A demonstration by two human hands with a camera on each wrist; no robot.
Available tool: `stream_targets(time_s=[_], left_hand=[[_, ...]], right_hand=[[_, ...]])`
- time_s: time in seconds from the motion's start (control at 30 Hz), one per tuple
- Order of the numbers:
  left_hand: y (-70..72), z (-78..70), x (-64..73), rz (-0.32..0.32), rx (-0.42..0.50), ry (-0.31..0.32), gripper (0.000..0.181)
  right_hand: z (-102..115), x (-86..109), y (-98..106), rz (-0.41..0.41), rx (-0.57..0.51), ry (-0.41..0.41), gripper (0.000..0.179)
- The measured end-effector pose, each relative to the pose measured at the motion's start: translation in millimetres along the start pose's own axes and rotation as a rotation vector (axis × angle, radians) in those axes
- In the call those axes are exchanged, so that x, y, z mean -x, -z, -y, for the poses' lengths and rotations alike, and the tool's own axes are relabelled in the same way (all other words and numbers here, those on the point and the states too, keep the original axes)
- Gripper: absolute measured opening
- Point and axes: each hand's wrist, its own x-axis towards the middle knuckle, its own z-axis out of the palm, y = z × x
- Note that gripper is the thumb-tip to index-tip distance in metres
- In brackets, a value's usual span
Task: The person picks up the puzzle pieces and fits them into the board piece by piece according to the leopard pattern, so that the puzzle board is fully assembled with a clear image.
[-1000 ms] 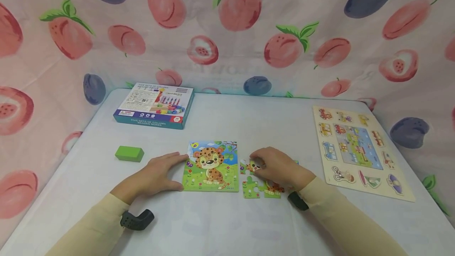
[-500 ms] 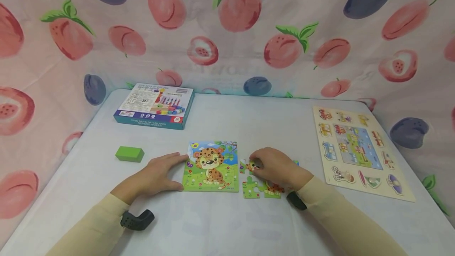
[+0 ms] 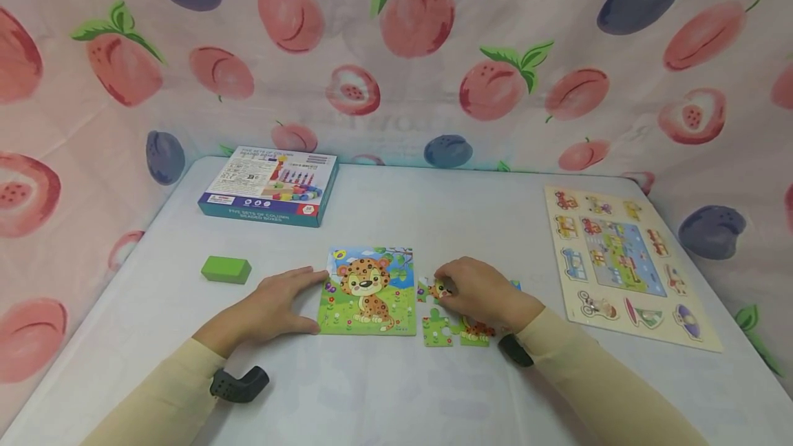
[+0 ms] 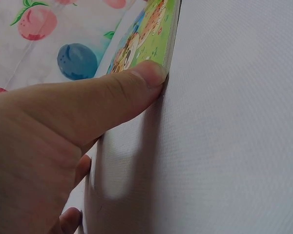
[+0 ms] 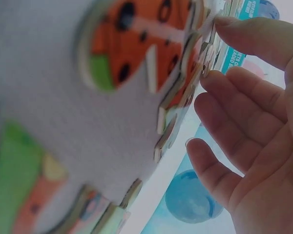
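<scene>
A square leopard picture board [image 3: 367,291] lies flat in the middle of the table. My left hand [image 3: 272,305] rests at its left side, thumb and forefinger spread along the edge; in the left wrist view the thumb [image 4: 149,73] presses the board's corner. Right of the board, my right hand [image 3: 480,288] pinches a jigsaw piece [image 3: 438,289] showing part of the leopard's face. Below it are a green jigsaw piece [image 3: 437,331] and a leopard-body piece [image 3: 475,337]. More loose leopard pieces [image 5: 136,44] show in the right wrist view; the right hand partly hides several in the head view.
A beaded-boxes carton [image 3: 269,184] lies at the back left, with a green block [image 3: 226,270] in front of it. On the right is a wooden vehicle puzzle board [image 3: 626,267]. A fruit-print cloth [image 3: 396,115] hangs behind the table.
Both hands keep almost the same place. The right hand and wrist shift very slightly left; the board and pieces stay where they were.
</scene>
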Motion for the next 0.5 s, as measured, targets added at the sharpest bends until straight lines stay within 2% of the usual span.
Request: stream_targets(time_s=[0.5], left_hand=[[-0.7, 3.0, -1.1, -0.015, -0.002, -0.029, 0.082]], right_hand=[[3.3, -2.0, 5.5, -0.018, -0.019, 0.008, 0.042]])
